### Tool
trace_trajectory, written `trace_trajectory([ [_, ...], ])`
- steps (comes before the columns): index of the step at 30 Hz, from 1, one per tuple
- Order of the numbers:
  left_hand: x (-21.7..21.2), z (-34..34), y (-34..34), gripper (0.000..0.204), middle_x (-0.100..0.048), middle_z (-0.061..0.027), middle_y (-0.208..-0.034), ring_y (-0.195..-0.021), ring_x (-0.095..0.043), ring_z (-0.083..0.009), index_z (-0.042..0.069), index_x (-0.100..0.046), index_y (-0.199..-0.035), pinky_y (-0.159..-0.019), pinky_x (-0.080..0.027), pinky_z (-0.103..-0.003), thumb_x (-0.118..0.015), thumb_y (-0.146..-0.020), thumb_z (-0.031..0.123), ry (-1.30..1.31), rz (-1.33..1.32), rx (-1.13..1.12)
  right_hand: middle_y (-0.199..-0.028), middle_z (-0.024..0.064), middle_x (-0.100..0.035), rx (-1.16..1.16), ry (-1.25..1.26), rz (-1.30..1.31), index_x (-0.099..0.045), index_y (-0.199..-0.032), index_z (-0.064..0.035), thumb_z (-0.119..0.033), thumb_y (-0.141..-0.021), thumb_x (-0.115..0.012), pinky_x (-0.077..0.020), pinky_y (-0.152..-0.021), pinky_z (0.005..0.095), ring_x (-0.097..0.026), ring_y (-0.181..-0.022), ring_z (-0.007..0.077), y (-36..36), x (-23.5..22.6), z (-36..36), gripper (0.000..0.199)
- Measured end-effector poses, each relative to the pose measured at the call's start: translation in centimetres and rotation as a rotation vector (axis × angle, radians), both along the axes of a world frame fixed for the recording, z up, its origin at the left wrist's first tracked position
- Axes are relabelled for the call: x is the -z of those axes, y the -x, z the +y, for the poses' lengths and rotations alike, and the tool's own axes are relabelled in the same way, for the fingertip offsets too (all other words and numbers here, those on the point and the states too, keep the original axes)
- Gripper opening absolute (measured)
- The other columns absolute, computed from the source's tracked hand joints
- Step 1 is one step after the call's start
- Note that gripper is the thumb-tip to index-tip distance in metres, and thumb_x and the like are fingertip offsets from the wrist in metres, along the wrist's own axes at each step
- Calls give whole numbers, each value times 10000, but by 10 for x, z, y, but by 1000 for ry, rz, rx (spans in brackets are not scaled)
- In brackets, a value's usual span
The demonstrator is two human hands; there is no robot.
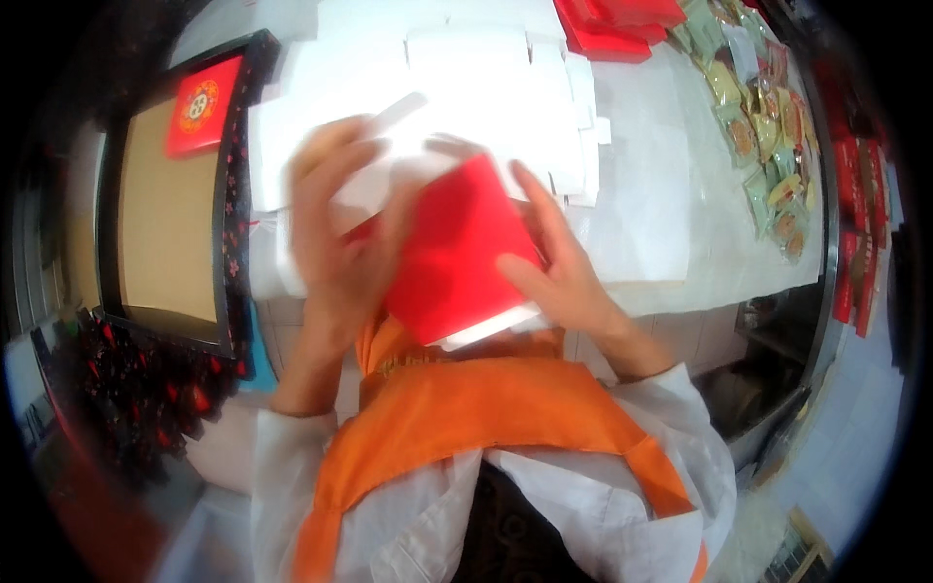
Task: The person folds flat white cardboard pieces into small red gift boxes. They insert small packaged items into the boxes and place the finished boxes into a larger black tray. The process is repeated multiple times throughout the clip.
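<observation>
A red carton (465, 257) with white lower edges is tilted in front of my orange apron. My right hand (564, 267) grips it by the right side, the thumb on the near face and the fingers along the far edge. My left hand (335, 214) is beside the carton's left edge, smeared by motion; whether its fingers touch the carton cannot be told. A blurred greyish strip shows at its fingertips. Beyond both hands, white folded card blanks (486, 78) overlap on the pale table cover.
On the left, a dark-rimmed box (165, 204) with a tan inside holds a red patterned carton (206, 105). Red boxes (622, 24) lie at the far edge. Clear-wrapped food packets (768, 136) pile up on the right. The table's near edge (719, 296) runs just ahead of me.
</observation>
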State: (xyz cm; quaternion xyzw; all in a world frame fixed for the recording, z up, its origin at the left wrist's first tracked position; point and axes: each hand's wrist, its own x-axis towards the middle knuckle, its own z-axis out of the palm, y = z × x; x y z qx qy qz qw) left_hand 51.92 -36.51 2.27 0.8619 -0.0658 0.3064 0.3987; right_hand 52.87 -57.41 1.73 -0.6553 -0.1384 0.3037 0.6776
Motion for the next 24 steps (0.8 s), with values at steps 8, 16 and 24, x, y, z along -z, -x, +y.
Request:
trace_trajectory([
  [8, 28, -6, 56, 594, -364, -126, -1298, -1128, -427, -217, 67, -293, -1298, -942, -368, -331, -590, -784, 51, 785, 610, 163, -1395, 163, -164, 43, -27, -87, 57, -1376, -24, -57, -798, -523, -191, -1045, 346, -200, -1287, 241, 28, 29, -3, 820],
  [16, 68, -10, 103, 278, -460, -93, -1185, -998, -467, -154, 32, -444, -1133, -879, -366, -257, -474, -862, 88, 677, 752, 115, -1332, 219, -291, 133, 92, -270, -434, -1161, -9, -178, -914, -360, -214, -1014, 355, -274, -1251, 278, 54, 71, -17, 309],
  [24, 84, -37, 102, 95, -529, -213, -1111, -1028, -499, -217, 42, -406, -949, -910, -358, -327, -432, -861, 18, 852, 310, -34, -1166, 186, -462, 369, -237, -57, -414, -1061, -14, -74, -924, -282, -344, -918, 321, -467, -1033, 208, 64, 76, 9, 199],
])
